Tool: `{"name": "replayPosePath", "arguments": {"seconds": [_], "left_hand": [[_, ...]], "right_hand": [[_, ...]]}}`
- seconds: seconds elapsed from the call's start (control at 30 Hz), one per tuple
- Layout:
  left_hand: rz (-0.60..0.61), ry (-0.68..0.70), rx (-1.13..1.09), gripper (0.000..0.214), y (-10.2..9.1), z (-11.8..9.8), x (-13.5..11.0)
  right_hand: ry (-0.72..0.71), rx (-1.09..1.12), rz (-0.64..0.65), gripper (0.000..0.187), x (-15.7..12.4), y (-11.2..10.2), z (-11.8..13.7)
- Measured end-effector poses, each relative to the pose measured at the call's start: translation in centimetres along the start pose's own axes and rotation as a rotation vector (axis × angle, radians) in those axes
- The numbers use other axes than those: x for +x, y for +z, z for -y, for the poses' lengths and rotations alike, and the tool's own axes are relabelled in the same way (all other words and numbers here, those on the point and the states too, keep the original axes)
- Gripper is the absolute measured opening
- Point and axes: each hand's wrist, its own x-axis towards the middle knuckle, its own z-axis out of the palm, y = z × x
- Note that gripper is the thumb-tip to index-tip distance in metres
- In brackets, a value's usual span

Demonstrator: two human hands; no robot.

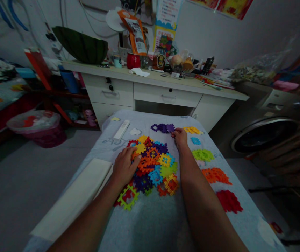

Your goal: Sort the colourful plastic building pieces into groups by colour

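A heap of mixed plastic interlocking building pieces (152, 164) in yellow, orange, purple, blue, green and red lies mid-table. My left hand (126, 164) rests on its left side, thumb and fingers apart, beside a yellow piece (140, 148). Beyond the heap, my right hand (180, 137) pinches the right end of a purple piece (170, 128). That piece lies at the end of a row of purple pieces (161, 128). Down the right side are separate groups: yellow pieces (192, 130), a blue piece (195, 140), green pieces (202, 154), orange pieces (216, 175) and red pieces (229, 201).
A white remote-like object (121, 130) lies at the table's far left, with a long white box (73, 196) along the left edge. Behind stands a white desk (150, 75) crowded with household items. A washing machine (260, 115) is at right, a pink bin (40, 129) at left.
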Motion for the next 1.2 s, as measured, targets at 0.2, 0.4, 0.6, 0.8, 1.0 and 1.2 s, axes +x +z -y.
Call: {"name": "replayPosePath", "arguments": {"seconds": [0.2, 0.4, 0.6, 0.8, 1.0, 1.2], "left_hand": [[-0.011, 0.019, -0.003, 0.038, 0.0, 0.1, 0.0], [-0.016, 0.019, -0.007, 0.037, 0.1, 0.2, 0.1], [-0.013, 0.024, -0.009, 0.037, 0.0, 0.1, 0.0], [-0.016, 0.02, -0.009, 0.036, 0.0, 0.0, 0.0], [-0.013, 0.011, -0.008, 0.036, 0.0, 0.0, 0.0], [-0.02, 0.013, -0.006, 0.038, -0.1, -0.1, -0.1]], "right_hand": [[-0.168, -0.436, 0.003, 0.032, -0.2, -1.0, 0.5], [-0.329, -0.609, 0.117, 0.035, -1.3, -0.9, 1.3], [-0.361, -0.597, 0.188, 0.039, -2.0, -0.6, 1.9], [-0.349, -0.575, 0.456, 0.014, -2.7, -0.9, 4.8], [-0.198, -0.708, 0.942, 0.007, -4.2, -0.5, 7.2], [-0.214, -0.824, 0.946, 0.011, -5.1, 0.3, 7.6]]}}
